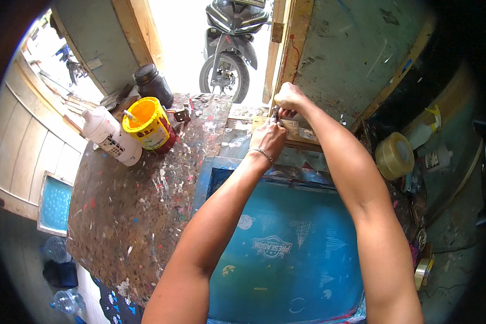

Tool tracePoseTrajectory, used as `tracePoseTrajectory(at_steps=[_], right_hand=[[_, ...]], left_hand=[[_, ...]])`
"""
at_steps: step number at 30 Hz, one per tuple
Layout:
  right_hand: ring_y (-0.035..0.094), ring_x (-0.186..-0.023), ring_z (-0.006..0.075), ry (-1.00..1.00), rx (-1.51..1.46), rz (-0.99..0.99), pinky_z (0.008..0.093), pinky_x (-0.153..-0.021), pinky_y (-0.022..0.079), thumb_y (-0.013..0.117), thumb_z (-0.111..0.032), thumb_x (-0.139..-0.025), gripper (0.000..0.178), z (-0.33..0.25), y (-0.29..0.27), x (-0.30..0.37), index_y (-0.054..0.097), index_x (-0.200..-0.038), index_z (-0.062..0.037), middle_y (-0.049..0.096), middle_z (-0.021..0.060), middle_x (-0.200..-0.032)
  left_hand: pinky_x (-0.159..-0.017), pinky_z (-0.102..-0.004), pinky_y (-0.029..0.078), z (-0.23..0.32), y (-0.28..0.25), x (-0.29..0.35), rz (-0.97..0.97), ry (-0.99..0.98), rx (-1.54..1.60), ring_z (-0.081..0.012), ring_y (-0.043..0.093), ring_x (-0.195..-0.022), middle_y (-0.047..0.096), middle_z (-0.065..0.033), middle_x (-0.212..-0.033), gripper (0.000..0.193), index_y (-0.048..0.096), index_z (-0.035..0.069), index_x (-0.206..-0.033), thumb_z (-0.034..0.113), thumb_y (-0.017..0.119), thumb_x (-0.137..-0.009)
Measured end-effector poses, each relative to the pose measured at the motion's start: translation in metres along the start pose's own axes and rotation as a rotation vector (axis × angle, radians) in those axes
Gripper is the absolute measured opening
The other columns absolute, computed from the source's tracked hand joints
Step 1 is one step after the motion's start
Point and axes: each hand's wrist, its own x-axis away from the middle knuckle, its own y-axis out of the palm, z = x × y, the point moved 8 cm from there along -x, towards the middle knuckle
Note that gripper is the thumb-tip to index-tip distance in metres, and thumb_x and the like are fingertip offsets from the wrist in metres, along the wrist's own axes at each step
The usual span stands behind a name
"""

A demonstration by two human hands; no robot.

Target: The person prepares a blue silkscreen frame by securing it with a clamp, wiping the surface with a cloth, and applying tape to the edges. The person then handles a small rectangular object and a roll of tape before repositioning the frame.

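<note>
Both my arms reach over a blue screen-printing frame (pixel 286 216) that lies on the paint-spattered table (pixel 129 237); pale printed motifs show in its mesh. Just beyond the frame's far edge, my left hand (pixel 268 139), with a bracelet at its wrist, has its fingers closed around a small dark metal part (pixel 276 113). Right above it, my right hand (pixel 290 99) is curled into a grip beside the wooden post. What sits inside the right fingers is mostly hidden, with only a bit of yellow showing. Short wooden blocks (pixel 291 128) lie under and beside the hands.
On the table's left stand a yellow paint tub (pixel 150 127), a white bottle (pixel 110 136) and a dark jar (pixel 153 85). Rolls of clear tape (pixel 395 156) and a spray bottle (pixel 424 129) are at right. Outside the doorway is a parked motorcycle (pixel 229 54).
</note>
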Motion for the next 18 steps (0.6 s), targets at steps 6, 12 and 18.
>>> tracePoseTrajectory(at_steps=[6, 12, 18], right_hand=[[0.065, -0.098, 0.0265, -0.459, 0.725, 0.005, 0.0424, -0.088, 0.053, 0.060, -0.035, -0.088, 0.040, -0.024, -0.001, 0.017, 0.064, -0.109, -0.0008, 0.066, 0.0161, -0.112], [0.064, -0.060, 0.0170, -0.079, 0.062, 0.039, 0.0322, -0.053, 0.052, 0.056, -0.031, -0.087, 0.034, 0.007, 0.008, -0.001, 0.069, -0.082, -0.0007, 0.067, 0.0106, -0.069], [0.068, -0.090, 0.0238, -0.222, 0.729, 0.207, 0.0385, -0.078, 0.055, 0.060, -0.037, -0.088, 0.030, -0.015, -0.015, 0.010, 0.073, -0.097, -0.0109, 0.072, 0.0108, -0.101]], left_hand=[[-0.078, -0.0403, 0.055, 0.003, 0.001, -0.001, -0.047, -0.005, -0.015, -0.0313, 0.068, -0.091, 0.069, -0.0204, -0.091, 0.015, 0.070, 0.000, -0.085, 0.007, 0.057, -0.084], [-0.073, -0.0425, 0.056, 0.004, 0.001, -0.001, 0.047, 0.052, -0.038, -0.0329, 0.070, -0.082, 0.069, -0.0201, -0.083, 0.014, 0.070, -0.001, -0.081, 0.005, 0.057, -0.083], [-0.079, -0.0394, 0.055, 0.002, 0.006, -0.003, -0.023, -0.018, 0.019, -0.0304, 0.067, -0.093, 0.069, -0.0193, -0.091, 0.017, 0.072, 0.001, -0.084, 0.008, 0.057, -0.084]])
